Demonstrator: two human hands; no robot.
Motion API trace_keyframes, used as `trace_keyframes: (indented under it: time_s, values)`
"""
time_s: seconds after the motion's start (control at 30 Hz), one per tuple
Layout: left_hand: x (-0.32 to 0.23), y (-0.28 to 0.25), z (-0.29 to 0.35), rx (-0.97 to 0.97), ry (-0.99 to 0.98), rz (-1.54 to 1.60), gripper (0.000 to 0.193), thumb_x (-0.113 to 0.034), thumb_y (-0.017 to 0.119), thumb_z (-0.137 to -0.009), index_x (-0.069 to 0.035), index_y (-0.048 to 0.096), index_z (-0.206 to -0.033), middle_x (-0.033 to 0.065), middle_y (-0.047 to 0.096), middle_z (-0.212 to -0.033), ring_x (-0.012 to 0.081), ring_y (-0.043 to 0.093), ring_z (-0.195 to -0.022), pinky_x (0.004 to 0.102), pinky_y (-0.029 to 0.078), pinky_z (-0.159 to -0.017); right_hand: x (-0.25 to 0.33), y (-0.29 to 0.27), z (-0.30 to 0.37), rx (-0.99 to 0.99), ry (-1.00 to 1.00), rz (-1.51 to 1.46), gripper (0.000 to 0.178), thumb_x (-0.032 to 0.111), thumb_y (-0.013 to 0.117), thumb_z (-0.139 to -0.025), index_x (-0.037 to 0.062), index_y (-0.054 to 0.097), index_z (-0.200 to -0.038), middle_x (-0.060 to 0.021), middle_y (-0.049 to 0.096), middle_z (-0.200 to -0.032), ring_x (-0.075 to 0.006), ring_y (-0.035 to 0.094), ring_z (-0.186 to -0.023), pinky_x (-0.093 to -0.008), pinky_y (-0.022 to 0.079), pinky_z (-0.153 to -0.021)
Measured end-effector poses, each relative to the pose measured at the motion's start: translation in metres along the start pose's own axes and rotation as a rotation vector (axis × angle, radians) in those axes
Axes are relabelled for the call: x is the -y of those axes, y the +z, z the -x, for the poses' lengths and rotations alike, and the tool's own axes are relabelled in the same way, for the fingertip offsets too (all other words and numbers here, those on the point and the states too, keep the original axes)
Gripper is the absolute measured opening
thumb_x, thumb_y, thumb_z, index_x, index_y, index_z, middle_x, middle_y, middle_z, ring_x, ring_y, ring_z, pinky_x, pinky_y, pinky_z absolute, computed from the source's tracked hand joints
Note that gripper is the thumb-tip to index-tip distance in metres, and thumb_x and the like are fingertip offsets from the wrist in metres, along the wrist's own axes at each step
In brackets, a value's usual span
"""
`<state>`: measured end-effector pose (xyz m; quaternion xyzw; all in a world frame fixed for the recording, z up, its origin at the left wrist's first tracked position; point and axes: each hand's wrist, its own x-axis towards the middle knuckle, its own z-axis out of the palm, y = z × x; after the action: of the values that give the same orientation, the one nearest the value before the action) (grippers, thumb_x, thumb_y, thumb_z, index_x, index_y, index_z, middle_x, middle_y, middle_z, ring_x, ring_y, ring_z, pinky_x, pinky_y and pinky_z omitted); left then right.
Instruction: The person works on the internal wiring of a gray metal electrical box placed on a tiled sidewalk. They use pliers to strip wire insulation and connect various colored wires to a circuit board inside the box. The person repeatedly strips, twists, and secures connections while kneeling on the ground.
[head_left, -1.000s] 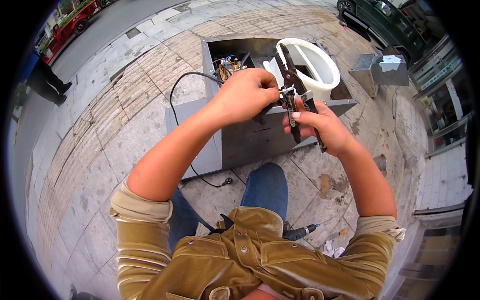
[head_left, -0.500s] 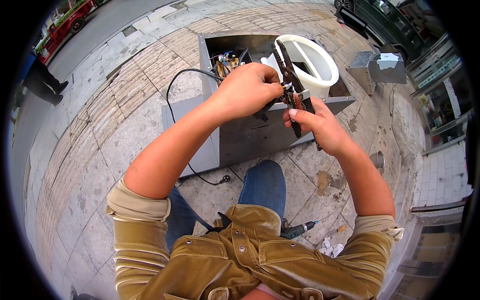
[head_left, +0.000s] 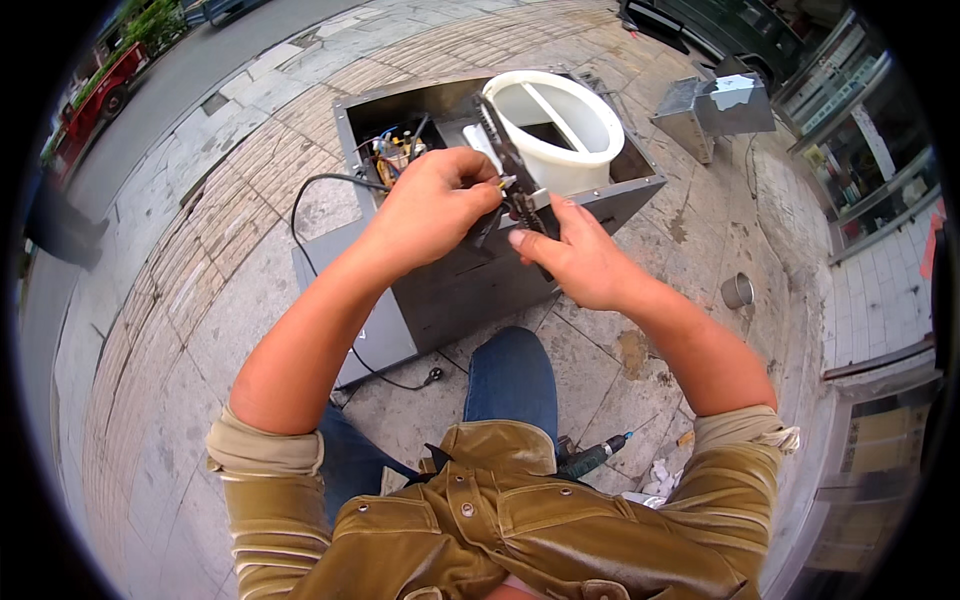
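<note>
My right hand is wrapped around the handles of a dark wire stripper, its long toothed jaw end pointing up and away from me. My left hand is closed in a pinch on a thin wire, which meets the stripper beside my fingertips. Both hands are over the near rim of an open grey metal box. Inside it, coloured wiring fills the left part, and a white round plastic ring with a crossbar stands at the right. My fingers hide most of the wire.
A black power cord loops from the box to a plug near my knee. A cordless drill lies on the paving at my right. Farther right are a metal cup and a bent sheet-metal piece. A person stands far left.
The view has shifted, so the box and both hands now appear farther left. The stripper's handles look closer together in my right hand. My left hand keeps its pinch beside the tool.
</note>
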<state>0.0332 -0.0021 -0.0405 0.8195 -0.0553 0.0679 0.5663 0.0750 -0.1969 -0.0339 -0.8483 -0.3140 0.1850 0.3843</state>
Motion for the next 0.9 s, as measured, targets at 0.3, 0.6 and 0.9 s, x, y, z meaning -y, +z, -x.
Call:
trace_keyframes:
  time_s: [0.3, 0.6, 0.9]
  values:
    - [0.003, 0.009, 0.001, 0.017, -0.030, 0.119, 0.009, -0.008, 0.060, -0.082, 0.000, 0.058, -0.081, 0.0002, 0.058, -0.081, 0.0083, 0.051, -0.076, 0.0231, 0.040, -0.071, -0.011, 0.009, 0.007, -0.082, -0.028, 0.087, 0.042, 0.029, 0.055, -0.091, -0.0070, 0.050, -0.114, -0.0312, 0.060, -0.105, -0.0444, 0.057, -0.104, -0.0451, 0.045, -0.089]
    - [0.003, 0.015, -0.009, 0.005, -0.047, 0.105, 0.010, -0.008, 0.059, -0.082, 0.002, 0.059, -0.082, 0.0017, 0.060, -0.082, 0.0087, 0.053, -0.078, 0.0240, 0.042, -0.071, -0.029, 0.007, -0.001, -0.140, -0.066, 0.010, 0.032, 0.016, 0.056, -0.087, -0.0058, 0.051, -0.110, -0.0310, 0.061, -0.098, -0.0443, 0.059, -0.099, -0.0454, 0.046, -0.085]
    - [-0.002, 0.013, -0.008, -0.077, 0.163, -0.070, 0.025, -0.021, 0.059, -0.076, 0.004, 0.063, -0.080, 0.0228, 0.065, -0.081, 0.0343, 0.064, -0.076, 0.0416, 0.050, -0.072, -0.027, -0.002, 0.017, -0.182, -0.033, -0.702, 0.038, 0.019, 0.060, -0.090, 0.0036, 0.048, -0.123, -0.0063, 0.058, -0.098, -0.0167, 0.057, -0.091, -0.0309, 0.045, -0.080]
